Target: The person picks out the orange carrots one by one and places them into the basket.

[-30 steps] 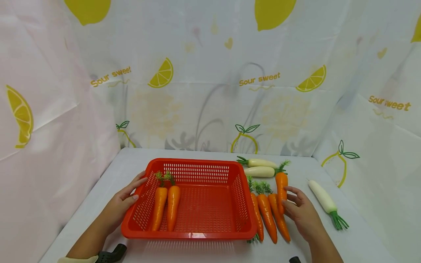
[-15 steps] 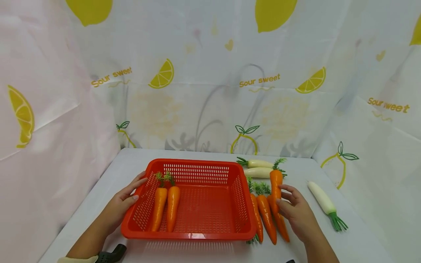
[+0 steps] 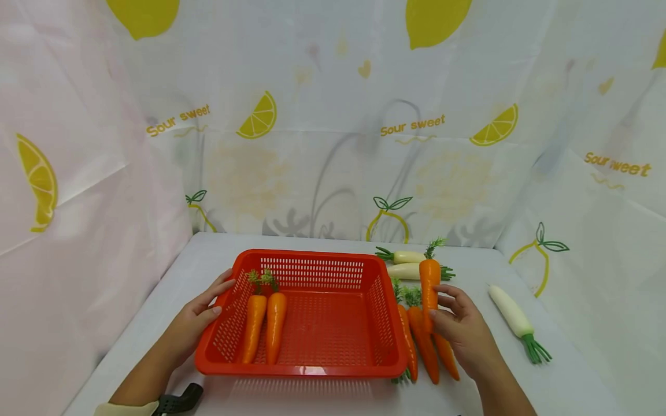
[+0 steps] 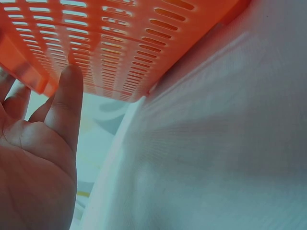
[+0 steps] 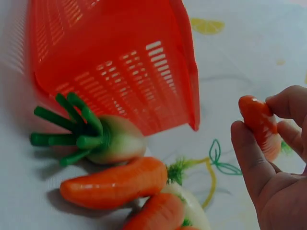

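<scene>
Between thumb and fingertips of the right hand [image 3: 465, 330]: one carrot [image 3: 429, 280], pinched mid-body, leaves pointing away. Likely light, stiff, slick; grip body, not leaves. Hand sits just right of the basket [image 3: 302, 371]. Left hand [image 3: 188, 326] at its left rim, fingers extended.

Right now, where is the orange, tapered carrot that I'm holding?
In the head view, the orange, tapered carrot is right of centre, pinched in your right hand, raised over the loose orange carrots, right of the red, perforated plastic basket.
</scene>
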A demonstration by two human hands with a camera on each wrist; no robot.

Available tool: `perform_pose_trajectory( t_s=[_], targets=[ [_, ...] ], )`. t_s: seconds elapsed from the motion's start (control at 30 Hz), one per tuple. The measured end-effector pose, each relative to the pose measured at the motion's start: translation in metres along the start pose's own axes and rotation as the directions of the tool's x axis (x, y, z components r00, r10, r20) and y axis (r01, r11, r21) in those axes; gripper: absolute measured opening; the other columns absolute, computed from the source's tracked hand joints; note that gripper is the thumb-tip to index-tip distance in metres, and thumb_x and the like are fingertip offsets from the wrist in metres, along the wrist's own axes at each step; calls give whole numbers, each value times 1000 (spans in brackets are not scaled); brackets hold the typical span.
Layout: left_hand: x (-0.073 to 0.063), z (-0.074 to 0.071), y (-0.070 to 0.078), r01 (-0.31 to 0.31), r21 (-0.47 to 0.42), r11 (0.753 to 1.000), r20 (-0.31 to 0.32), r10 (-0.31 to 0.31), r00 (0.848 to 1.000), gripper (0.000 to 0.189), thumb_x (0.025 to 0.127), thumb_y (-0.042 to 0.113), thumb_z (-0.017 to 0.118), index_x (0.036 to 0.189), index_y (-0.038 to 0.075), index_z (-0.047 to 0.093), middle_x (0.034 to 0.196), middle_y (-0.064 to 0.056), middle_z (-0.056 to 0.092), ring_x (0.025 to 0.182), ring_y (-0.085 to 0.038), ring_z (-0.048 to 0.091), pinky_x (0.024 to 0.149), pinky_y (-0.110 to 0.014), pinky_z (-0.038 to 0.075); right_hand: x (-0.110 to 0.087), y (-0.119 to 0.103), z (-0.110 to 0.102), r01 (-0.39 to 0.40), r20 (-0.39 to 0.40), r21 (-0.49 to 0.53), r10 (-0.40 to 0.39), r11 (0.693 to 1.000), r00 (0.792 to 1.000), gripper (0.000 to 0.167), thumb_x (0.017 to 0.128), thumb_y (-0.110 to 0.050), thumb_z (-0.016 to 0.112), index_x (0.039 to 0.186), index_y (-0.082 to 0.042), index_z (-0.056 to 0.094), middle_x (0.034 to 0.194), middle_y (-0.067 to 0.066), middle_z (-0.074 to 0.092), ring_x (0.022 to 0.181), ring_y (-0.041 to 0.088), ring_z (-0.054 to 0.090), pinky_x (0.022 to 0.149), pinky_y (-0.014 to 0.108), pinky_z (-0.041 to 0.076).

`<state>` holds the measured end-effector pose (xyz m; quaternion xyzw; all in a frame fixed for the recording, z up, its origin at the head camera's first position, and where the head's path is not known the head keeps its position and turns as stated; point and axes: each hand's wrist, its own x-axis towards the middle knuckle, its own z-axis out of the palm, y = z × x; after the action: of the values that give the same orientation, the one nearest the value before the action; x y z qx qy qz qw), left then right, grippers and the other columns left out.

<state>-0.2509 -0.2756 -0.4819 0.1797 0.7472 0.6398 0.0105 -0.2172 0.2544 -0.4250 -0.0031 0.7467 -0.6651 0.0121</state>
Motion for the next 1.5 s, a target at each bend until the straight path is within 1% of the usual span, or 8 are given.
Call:
perform_pose_trajectory(
  t_s=[0.3, 0.5, 0.67, 0.8, 0.97, 1.23, 1.43, 1.5],
  targets=[
    [-1, 1, 1, 1, 0, 1000, 6, -1, 1000, 54, 109, 16, 48, 162, 7, 38, 177, 4, 14, 134, 20, 41, 93, -28, 59, 1, -2, 13, -11, 47, -60, 13, 998, 999, 55, 102, -16, 68, 150, -13, 43, 151, 21, 45, 107, 17, 65, 86, 29, 59],
    [-1, 2, 2, 8, 4, 1000, 2, -8, 1000, 54, 110, 17, 48, 161, 7, 38, 177, 4, 15, 134, 20, 41, 92, -28, 59, 3, -8, 21, 4, 92, -57, 1, 998, 996, 53, 100, -15, 69, 147, -12, 44, 149, 22, 47, 108, 23, 65, 87, 32, 60],
    [-3, 4, 4, 16, 0, 1000, 13, -16, 1000, 54, 110, 17, 48, 161, 6, 38, 177, 3, 15, 134, 20, 42, 93, -28, 59, 2, -16, 28, -3, 134, -36, 8, 999, 991, 55, 99, -11, 70, 147, -12, 44, 146, 24, 49, 112, 26, 65, 88, 35, 61],
    [-2, 4, 6, 6, 29, 1000, 1, -7, 1000, 53, 110, 18, 49, 160, 6, 40, 177, 1, 16, 133, 20, 42, 92, -27, 59, 5, -21, 33, -19, 165, -24, 23, 1000, 986, 58, 98, -14, 73, 148, -15, 44, 148, 23, 50, 116, 27, 67, 91, 40, 62],
    [-1, 3, 7, 12, 44, 999, -10, -11, 1000, 54, 109, 19, 50, 160, 7, 40, 177, -2, 14, 132, 22, 41, 92, -29, 60, 10, -29, 37, -41, 224, -13, 43, 999, 974, 62, 98, -15, 73, 150, -18, 40, 149, 22, 46, 119, 29, 66, 94, 43, 61],
    [-1, 3, 7, 20, 34, 999, -13, -20, 1000, 55, 109, 20, 51, 161, 8, 40, 177, -1, 14, 131, 22, 41, 92, -31, 60, 14, -42, 38, -35, 303, -60, 51, 998, 951, 67, 98, -11, 70, 155, -19, 36, 150, 25, 43, 117, 31, 65, 94, 45, 61],
    [-1, 3, 8, 21, 25, 999, -12, -21, 1000, 54, 109, 19, 51, 161, 8, 39, 177, -1, 14, 131, 21, 44, 90, -32, 61, 17, -50, 41, -64, 368, 2, 59, 998, 928, 68, 98, -10, 69, 156, -19, 35, 152, 25, 40, 123, 36, 61, 96, 46, 60],
    [-1, 3, 8, 20, 24, 1000, -9, -20, 1000, 54, 109, 19, 51, 161, 7, 39, 177, -1, 14, 131, 21, 43, 90, -32, 61, 18, -51, 42, -69, 380, 9, 60, 998, 923, 67, 98, -12, 70, 156, -19, 36, 150, 24, 41, 121, 36, 61, 94, 43, 60]
  ],
)
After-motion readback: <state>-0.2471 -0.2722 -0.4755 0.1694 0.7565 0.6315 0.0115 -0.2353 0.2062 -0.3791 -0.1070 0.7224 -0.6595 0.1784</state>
